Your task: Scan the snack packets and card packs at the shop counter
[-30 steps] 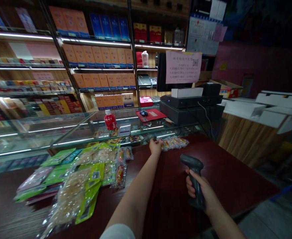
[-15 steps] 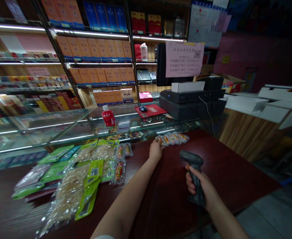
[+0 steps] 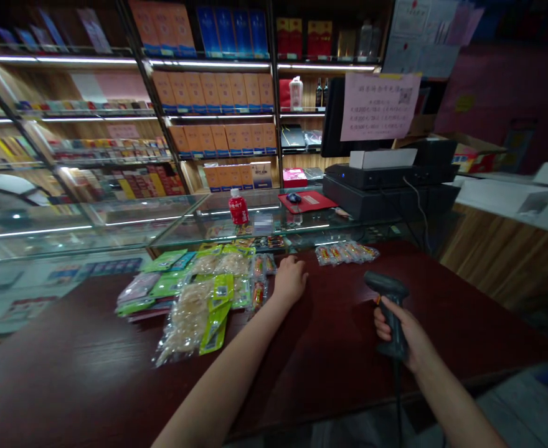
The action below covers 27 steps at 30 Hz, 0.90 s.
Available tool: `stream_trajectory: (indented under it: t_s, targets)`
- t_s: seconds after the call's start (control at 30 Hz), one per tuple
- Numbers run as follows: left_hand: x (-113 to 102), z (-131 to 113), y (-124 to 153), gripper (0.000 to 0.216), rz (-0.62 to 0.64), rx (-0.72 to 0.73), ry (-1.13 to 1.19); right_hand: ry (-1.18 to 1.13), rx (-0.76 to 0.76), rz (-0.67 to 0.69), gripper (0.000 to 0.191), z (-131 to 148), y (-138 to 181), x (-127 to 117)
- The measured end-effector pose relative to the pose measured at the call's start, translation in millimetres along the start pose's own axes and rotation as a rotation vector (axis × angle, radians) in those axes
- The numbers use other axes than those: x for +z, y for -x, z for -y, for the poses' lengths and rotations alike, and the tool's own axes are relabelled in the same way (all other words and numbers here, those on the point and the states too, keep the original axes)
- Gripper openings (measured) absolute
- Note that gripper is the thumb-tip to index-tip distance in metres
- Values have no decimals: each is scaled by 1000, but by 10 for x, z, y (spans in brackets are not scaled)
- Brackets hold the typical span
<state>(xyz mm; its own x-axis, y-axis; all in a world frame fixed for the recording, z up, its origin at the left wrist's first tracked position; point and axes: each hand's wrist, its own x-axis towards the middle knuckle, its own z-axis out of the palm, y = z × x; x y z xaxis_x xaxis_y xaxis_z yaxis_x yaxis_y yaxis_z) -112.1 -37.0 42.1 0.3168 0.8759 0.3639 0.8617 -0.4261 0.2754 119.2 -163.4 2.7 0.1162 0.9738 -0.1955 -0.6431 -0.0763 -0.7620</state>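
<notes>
While the right hand (image 3: 414,339) is gripping a dark-grey, pistol-shaped plastic scanner (image 3: 388,285), the left hand (image 3: 290,283) is sitting beside clear-wrapped red sausages (image 3: 258,294) on the tabletop (image 3: 334,323), hold unclear; apparently handling packets, next calling for gentle pinching.

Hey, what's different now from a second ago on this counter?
Your left hand has come away from the row of small packets and moved left, beside the pile of bags; whether it touches anything there isn't clear. The view has swung left too. Your right hand still grips the scanner, and the row, pile and red bottle look unmoved.
</notes>
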Motion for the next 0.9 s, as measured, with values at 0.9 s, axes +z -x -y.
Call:
stream_trajectory:
  t_s: [0.9]
  targets:
    - [-167,747,242,25,-153,-336,-323,28,-37,-5,27,-12,6,-22]
